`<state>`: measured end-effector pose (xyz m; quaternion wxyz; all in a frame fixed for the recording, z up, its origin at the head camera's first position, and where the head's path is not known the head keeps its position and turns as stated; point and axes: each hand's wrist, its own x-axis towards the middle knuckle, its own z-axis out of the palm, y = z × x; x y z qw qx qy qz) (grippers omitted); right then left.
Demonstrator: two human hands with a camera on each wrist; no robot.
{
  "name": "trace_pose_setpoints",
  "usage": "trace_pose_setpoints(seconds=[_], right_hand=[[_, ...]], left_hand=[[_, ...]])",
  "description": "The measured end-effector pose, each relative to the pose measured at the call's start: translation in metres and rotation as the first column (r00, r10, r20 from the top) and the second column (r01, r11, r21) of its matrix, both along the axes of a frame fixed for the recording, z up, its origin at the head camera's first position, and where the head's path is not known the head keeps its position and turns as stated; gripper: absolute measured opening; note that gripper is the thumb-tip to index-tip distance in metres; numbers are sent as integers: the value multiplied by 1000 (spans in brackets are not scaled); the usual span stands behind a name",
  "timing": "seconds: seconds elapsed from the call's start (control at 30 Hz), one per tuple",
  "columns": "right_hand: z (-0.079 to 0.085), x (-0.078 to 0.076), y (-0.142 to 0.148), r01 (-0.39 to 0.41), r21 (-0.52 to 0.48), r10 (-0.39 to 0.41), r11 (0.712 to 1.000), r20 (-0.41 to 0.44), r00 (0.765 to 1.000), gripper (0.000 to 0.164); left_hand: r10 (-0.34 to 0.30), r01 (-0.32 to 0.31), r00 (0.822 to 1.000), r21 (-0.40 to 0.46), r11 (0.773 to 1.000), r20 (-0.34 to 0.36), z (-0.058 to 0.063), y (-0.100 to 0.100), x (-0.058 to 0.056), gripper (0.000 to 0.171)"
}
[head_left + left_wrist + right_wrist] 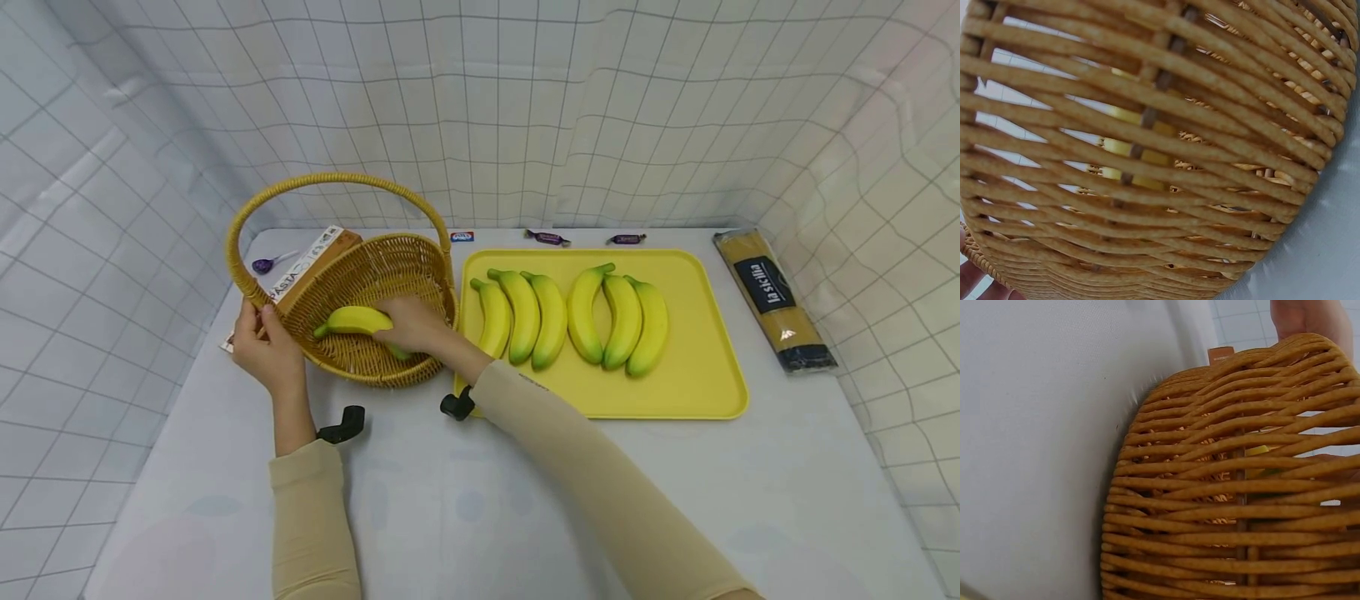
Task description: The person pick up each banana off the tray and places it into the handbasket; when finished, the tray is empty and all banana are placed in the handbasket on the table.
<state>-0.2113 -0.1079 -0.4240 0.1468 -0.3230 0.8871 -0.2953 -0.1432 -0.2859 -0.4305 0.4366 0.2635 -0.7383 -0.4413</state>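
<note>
A wicker basket (pixel 369 373) with a tall arched handle stands at the left of the table, tilted toward me. At its left side, where the handle meets the rim, my left hand (pixel 273 354) pinches it between thumb and fingers. My right hand (pixel 417 325) reaches over the near rim into the basket and holds the right end of a yellow banana (pixel 351 320). Below that hand the green tip of another banana (pixel 399 353) shows, the rest of it hidden. Both wrist views look at the basket's woven wall (pixel 1166 162), with yellow glimpsed through the gaps.
A yellow tray (pixel 705 350) with several bananas (pixel 551 321) lies right of the basket. Behind the basket are a pasta box (pixel 307 267) and a lollipop (pixel 262 266). Wrapped candies (pixel 547 238) lie along the back edge; a pasta pack (pixel 772 296) sits far right.
</note>
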Motion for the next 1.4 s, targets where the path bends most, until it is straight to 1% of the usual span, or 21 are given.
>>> trace_pose_setpoints(seconds=[0.2, 0.57, 0.77, 1.03, 1.2, 1.4], right_hand=[[-1, 0, 0, -32, 19, 32, 999, 32, 999, 58], [0, 1, -1, -35, 56, 32, 998, 52, 998, 61], [1, 2, -3, -4, 98, -2, 995, 64, 998, 61], [-2, 2, -5, 37, 123, -45, 992, 66, 997, 62], [-2, 2, -6, 43, 119, -50, 992, 64, 997, 61], [0, 1, -4, 48, 98, -51, 994, 30, 998, 60]], left_hand=[[3, -3, 1000, 4, 1000, -1, 0, 0, 0, 31], [-7, 7, 1000, 2, 1000, -9, 0, -1, 2, 31], [-13, 13, 1000, 1, 1000, -17, 0, 0, 2, 30], [-19, 19, 999, 10, 1000, -27, 2, 1, 2, 30], [-24, 24, 999, 16, 1000, -29, 2, 1, 2, 30], [-24, 25, 999, 12, 1000, -30, 1, 1, 2, 30]])
